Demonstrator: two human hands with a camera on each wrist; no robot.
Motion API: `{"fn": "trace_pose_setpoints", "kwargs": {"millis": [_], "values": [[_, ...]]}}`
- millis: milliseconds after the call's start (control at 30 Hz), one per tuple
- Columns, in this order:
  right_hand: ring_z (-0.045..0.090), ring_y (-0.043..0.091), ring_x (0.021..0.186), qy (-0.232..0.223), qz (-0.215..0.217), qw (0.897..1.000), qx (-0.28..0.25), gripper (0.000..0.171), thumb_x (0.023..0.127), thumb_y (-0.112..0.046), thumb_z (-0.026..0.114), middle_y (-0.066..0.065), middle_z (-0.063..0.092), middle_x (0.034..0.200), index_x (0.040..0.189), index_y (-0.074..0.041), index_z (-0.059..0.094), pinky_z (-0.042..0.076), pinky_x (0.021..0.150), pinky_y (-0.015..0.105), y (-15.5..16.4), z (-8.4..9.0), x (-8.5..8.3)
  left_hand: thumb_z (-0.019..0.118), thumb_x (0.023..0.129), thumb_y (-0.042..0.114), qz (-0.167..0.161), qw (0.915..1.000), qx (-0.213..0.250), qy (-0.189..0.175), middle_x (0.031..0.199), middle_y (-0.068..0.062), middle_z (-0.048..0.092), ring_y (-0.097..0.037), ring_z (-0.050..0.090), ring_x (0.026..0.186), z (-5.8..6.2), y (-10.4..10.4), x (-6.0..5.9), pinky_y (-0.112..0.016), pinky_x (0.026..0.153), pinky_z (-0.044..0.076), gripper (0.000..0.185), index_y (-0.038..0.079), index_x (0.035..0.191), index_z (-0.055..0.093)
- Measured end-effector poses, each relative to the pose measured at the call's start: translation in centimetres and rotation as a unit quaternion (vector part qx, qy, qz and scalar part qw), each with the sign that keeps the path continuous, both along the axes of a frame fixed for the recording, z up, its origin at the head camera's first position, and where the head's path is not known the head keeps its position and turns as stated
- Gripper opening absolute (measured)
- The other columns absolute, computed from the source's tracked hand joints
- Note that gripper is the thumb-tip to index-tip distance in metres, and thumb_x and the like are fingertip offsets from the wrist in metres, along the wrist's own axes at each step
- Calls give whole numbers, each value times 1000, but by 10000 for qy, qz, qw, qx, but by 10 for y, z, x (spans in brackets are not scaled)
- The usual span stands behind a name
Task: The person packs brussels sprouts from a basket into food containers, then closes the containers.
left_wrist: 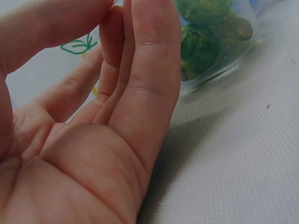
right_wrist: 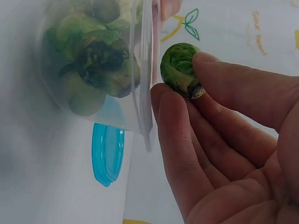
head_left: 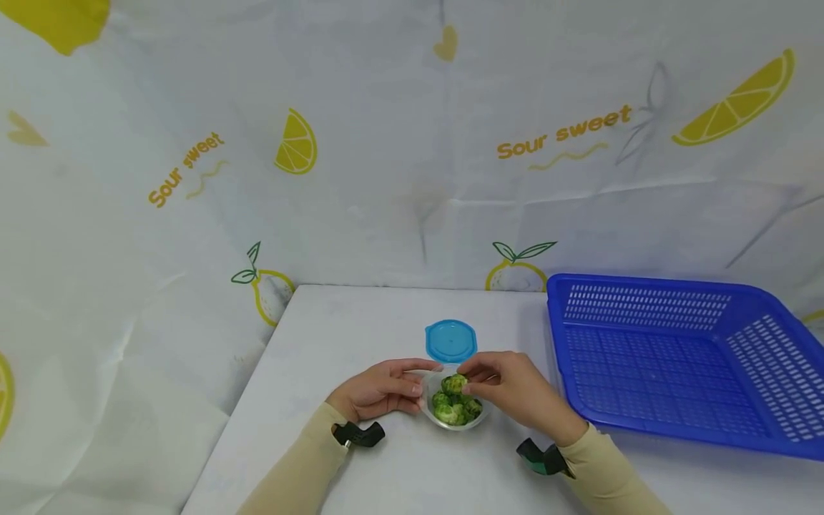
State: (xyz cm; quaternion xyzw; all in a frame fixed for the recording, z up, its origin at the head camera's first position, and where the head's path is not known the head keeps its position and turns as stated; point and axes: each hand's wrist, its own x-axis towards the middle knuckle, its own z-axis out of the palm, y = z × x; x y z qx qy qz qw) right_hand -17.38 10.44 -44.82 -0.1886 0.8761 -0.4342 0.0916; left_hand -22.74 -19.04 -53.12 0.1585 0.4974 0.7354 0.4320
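Currently mid-transfer: right hand (head_left: 515, 392) pinched one sprout (right_wrist: 180, 69) at the rim of the clear cup (head_left: 479, 420), which stood mid-table; left hand (head_left: 376, 390) steadied its side, fingers straight. Next move likely needed careful clearance past the rim.

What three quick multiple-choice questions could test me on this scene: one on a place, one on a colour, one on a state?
1. Where does the lid lie?
A. In the basket
B. On the table behind the cup
C. On the cup

2. What colour is the basket?
A. Blue
B. Red
C. White

3. What is the right hand doing?
A. Resting flat
B. Lifting the basket
C. Pinching a sprout

Answers:
1. B, it lies beyond the clear cup.
2. A, its mesh walls are blue.
3. C, the fingers pinch a Brussels sprout.
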Motion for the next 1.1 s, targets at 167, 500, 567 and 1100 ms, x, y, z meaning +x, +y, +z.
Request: {"fn": "trace_pose_setpoints", "kwargs": {"millis": [167, 500, 567, 1100], "values": [[74, 8, 92, 120, 126, 9998, 54, 21, 97, -19, 82, -5, 80, 105, 117, -14, 80, 61, 77, 21, -2, -4, 0, 68, 104, 5, -30, 10000, -13, 6, 99, 2, 69, -9, 75, 90, 1, -1, 0, -27, 89, 66, 65, 6, 164, 43], [73, 6, 89, 439, 174, 9986, 240, 18, 97, -17, 82, -7, 79, 101, 115, -15, 80, 61, 76, 21, -3, -2, 1, 75, 101, 9, 1, 10000, -59, -40, 100, 1, 69, -10, 75, 89, 4, -1, -1, -26, 89, 66, 70, 5, 163, 43], [73, 6, 90, 470, 171, 9984, 277, 18, 96, -17, 82, -7, 79, 101, 115, -16, 80, 61, 76, 21, -3, -2, 1, 74, 101, 9, 0, 10000, -52, -64, 100, 1, 69, -10, 75, 89, 4, -1, 0, -26, 89, 66, 70, 5, 164, 43], [70, 15, 91, 1010, -367, 9928, 529, 16, 90, -10, 87, -5, 77, 103, 102, -18, 83, 54, 69, 21, -6, -4, 2, 64, 105, 1, -35, 10000, 69, -60, 101, 1, 69, -10, 76, 90, 2, -2, 0, -27, 89, 66, 63, 6, 164, 44]]}}
